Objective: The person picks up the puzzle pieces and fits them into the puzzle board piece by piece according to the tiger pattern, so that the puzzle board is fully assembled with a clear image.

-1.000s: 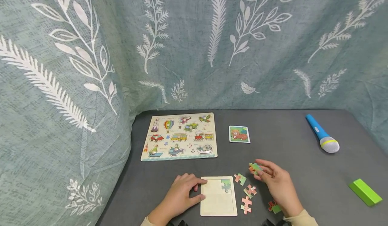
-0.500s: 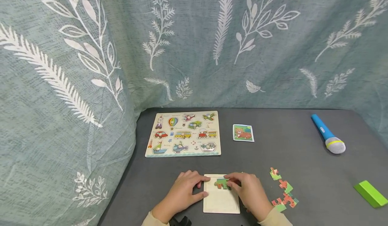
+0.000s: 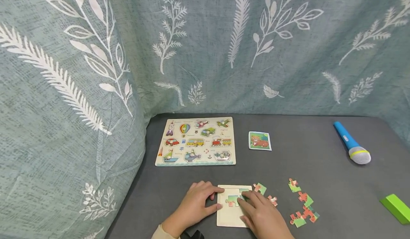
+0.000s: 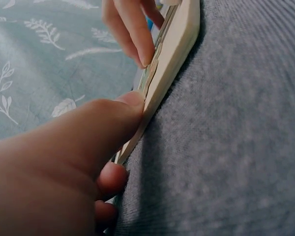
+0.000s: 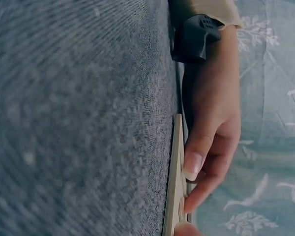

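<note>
A shallow square wooden puzzle tray [image 3: 229, 219] lies near the front of the table. My left hand [image 3: 198, 199] steadies its left side, index fingertip at the upper corner and thumb at the edge; the left wrist view shows the thumb [image 4: 132, 98] against the wooden rim. A green and orange jigsaw piece [image 3: 232, 200] lies inside the tray, left of my right fingertips. My right hand [image 3: 264, 212] reaches over the tray's right side with extended fingers, touching the pieces there. They partly hide a green piece [image 3: 245, 190] in the upper right corner.
Loose jigsaw pieces [image 3: 261, 188] lie right of the tray, with several more pieces [image 3: 305, 198] farther right. Behind are a vehicle puzzle board [image 3: 195, 143] and a small picture card [image 3: 260, 141]. A toy microphone [image 3: 352, 143] and a green block [image 3: 396, 208] stand at the right.
My right hand has carried the green and orange piece from the right side over the tray and let go of it there. My left hand stays at the tray's left edge.
</note>
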`<action>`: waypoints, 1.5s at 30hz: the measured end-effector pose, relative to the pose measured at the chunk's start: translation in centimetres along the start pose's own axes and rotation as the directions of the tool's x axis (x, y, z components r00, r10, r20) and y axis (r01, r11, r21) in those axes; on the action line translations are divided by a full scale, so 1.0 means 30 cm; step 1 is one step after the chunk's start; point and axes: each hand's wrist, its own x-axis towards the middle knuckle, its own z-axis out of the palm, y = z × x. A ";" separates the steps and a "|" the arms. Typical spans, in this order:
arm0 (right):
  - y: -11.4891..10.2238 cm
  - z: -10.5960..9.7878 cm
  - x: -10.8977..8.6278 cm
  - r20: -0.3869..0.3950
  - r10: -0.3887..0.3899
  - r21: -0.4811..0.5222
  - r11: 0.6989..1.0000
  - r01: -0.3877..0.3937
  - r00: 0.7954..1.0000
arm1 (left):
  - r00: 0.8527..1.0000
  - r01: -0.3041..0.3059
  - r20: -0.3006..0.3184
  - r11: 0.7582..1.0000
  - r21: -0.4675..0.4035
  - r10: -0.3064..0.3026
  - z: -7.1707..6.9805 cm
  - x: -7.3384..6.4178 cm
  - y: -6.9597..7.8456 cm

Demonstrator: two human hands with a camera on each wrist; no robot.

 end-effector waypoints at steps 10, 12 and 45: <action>0.009 0.014 -0.007 0.005 -0.011 0.005 1.000 0.011 1.000 | 1.000 0.002 0.007 1.000 -0.015 -0.002 -0.006 -0.004 -0.001; 0.005 0.013 -0.005 -0.003 0.000 0.002 1.000 0.000 1.000 | 1.000 -0.001 -0.001 1.000 -0.013 0.001 -0.004 -0.004 -0.003; 0.028 0.008 -0.013 -0.023 0.056 0.113 0.992 -0.053 0.998 | 0.993 0.027 -0.113 0.999 0.021 -0.025 0.069 0.054 0.100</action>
